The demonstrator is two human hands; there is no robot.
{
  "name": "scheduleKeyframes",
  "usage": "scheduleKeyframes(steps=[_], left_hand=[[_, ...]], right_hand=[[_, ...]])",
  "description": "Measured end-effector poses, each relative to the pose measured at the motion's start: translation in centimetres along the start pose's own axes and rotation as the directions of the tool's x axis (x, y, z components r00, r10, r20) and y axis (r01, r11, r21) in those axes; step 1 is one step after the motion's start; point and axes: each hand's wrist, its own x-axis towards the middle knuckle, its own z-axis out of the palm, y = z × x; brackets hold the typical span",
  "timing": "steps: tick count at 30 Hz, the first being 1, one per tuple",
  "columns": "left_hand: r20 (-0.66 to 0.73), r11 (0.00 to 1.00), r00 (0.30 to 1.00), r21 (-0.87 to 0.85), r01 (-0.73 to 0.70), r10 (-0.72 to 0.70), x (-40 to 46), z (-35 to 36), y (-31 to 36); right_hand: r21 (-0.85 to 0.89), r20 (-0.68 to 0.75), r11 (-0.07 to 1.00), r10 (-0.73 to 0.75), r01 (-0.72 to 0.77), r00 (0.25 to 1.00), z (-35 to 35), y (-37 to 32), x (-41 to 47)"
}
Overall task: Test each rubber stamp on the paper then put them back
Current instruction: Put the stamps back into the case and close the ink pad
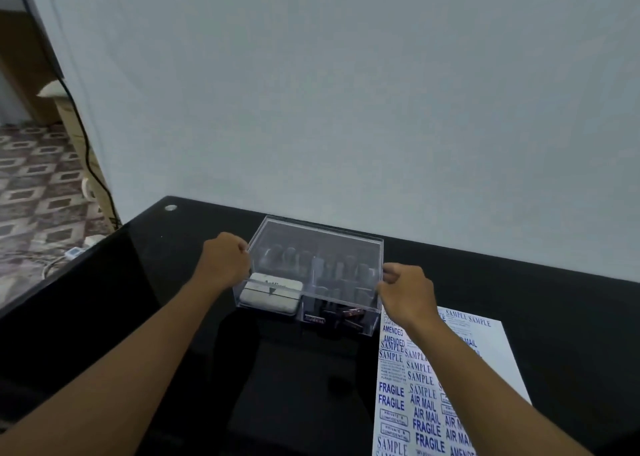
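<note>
A clear plastic box (pixel 332 320) stands on the black table (pixel 519 282) near the wall. Its clear lid (pixel 317 247) sits on top, slightly raised. My left hand (pixel 225 260) grips the lid's left edge and my right hand (pixel 407 291) grips its right edge. Inside the box, several dark rubber stamps (pixel 346 272) stand upright on the right, and a white ink pad (pixel 272 294) lies on the left. A white paper sheet (pixel 491 348), covered with blue stamp prints such as SAMPLE, FRAGILE and AIR MAIL, lies to the right of the box, partly under my right forearm.
A pale wall rises right behind the table. The table's left edge drops to a patterned floor (pixel 34 192) with a black cable (pixel 88 150) and a white power strip (pixel 78 249).
</note>
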Motion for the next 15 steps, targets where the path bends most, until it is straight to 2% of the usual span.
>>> scheduleKeyframes(steps=[10,15], left_hand=[[0.01,1.0,1.0,-0.021,-0.016,0.017,-0.2,1.8,-1.3],[0.036,0.999,0.999,-0.032,-0.015,0.016,0.1,1.9,-1.4]], right_hand=[[-0.118,-0.012,0.992,-0.044,0.043,0.999,1.0,1.2,0.8],[-0.094,-0.003,0.994,-0.052,0.051,0.999,1.2,1.2,0.6]])
